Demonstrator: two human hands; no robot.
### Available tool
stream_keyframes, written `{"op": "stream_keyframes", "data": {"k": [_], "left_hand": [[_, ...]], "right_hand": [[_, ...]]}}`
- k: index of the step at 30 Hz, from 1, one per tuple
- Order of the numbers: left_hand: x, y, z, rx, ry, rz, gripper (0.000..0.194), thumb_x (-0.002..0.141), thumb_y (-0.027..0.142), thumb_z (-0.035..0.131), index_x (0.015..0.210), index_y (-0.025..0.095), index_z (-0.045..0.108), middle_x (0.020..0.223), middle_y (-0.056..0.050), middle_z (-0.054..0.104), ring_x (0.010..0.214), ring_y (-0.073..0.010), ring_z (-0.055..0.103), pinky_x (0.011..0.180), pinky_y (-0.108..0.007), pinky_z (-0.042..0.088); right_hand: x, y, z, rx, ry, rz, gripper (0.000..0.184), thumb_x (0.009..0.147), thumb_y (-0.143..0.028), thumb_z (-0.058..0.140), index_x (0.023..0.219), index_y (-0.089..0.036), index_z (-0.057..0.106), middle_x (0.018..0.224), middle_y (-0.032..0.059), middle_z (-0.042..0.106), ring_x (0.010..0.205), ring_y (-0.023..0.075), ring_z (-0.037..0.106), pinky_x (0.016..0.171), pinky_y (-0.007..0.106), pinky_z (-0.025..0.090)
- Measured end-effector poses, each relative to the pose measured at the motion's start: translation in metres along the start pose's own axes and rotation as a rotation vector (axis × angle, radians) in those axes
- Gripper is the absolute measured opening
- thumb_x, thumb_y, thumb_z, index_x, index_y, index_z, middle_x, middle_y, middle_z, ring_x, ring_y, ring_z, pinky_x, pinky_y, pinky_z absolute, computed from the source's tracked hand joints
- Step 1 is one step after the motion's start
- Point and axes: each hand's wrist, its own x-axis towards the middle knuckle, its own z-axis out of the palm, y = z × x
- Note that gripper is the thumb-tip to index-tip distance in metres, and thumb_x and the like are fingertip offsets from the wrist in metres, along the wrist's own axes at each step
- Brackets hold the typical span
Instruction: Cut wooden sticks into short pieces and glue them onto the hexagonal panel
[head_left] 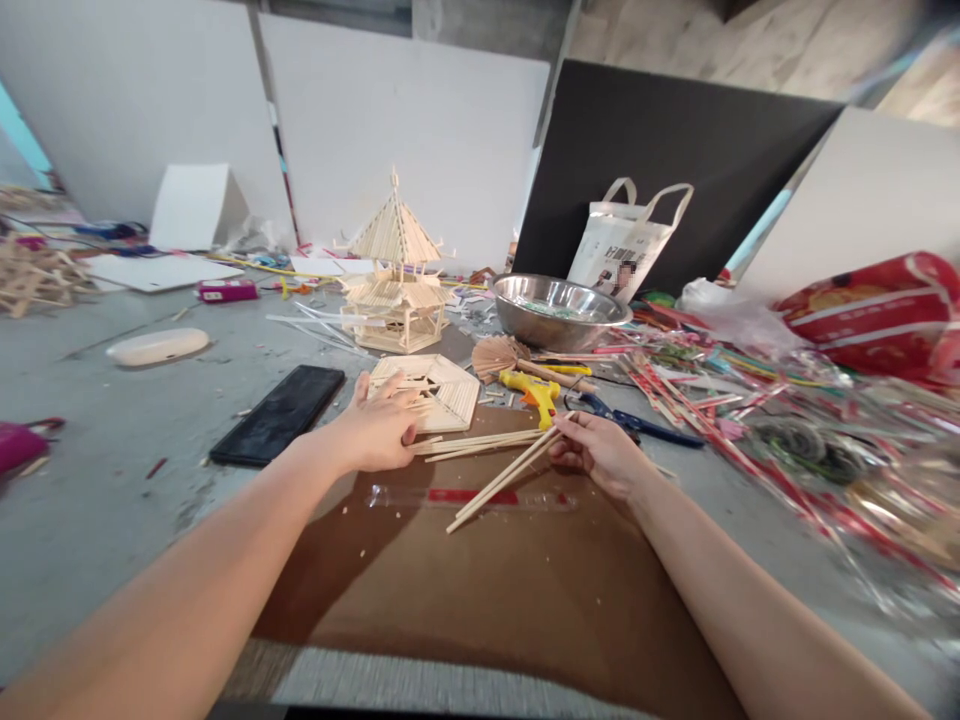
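Observation:
Between thumb and fingers, my right hand (596, 450) pinches a pair of thin wooden chopsticks (495, 488), which slant down to the left over the brown board (480, 600). My left hand (382, 428) is stretched out with fingers apart over the left side of a hexagonal stick panel (454, 390); its fingers cover part of the panel. More loose chopsticks (480, 443) lie between the two hands, their right ends close to my right fingers. Below them lies a clear wrapper with a red band (472, 496).
Behind the panel stands a stick pagoda model (397, 270). A yellow glue gun (536, 390) and dark-blue-handled pliers (652, 425) lie near my right hand. A black phone (277, 415) is at left, a metal bowl (559, 305) behind. Wrappers (697, 410) litter the right side.

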Motion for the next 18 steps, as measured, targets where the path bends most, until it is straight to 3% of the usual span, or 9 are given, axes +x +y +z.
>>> {"op": "stream_keyframes", "data": {"k": [6, 11, 18], "left_hand": [[0.000, -0.006, -0.003, 0.039, 0.041, -0.058, 0.019, 0.070, 0.021, 0.039, 0.068, 0.017, 0.058, 0.112, -0.006, 0.049, 0.119, -0.0298, 0.016, 0.087, -0.063, 0.004], [0.003, -0.016, -0.002, 0.056, 0.083, -0.145, 0.018, 0.070, 0.028, 0.044, 0.062, 0.019, 0.058, 0.117, -0.005, 0.046, 0.120, -0.0300, 0.016, 0.087, -0.062, 0.005], [0.006, -0.016, 0.000, 0.057, 0.203, -0.189, 0.019, 0.073, 0.029, 0.043, 0.069, 0.023, 0.061, 0.116, -0.005, 0.047, 0.119, -0.0298, 0.020, 0.086, -0.062, 0.005]], "right_hand": [[0.001, 0.001, 0.000, -0.002, 0.007, 0.002, 0.004, 0.074, -0.018, 0.050, 0.070, -0.015, 0.049, 0.054, -0.0010, 0.058, 0.045, 0.0073, 0.055, 0.042, 0.016, 0.046], [-0.001, 0.000, 0.000, -0.012, -0.010, 0.024, 0.006, 0.075, -0.020, 0.048, 0.071, -0.015, 0.049, 0.052, 0.0000, 0.058, 0.044, 0.0081, 0.055, 0.041, 0.017, 0.046], [-0.001, 0.000, 0.000, -0.005, -0.003, 0.023, 0.005, 0.075, -0.019, 0.049, 0.071, -0.016, 0.048, 0.051, -0.0002, 0.058, 0.044, 0.0084, 0.055, 0.041, 0.017, 0.046]]}}
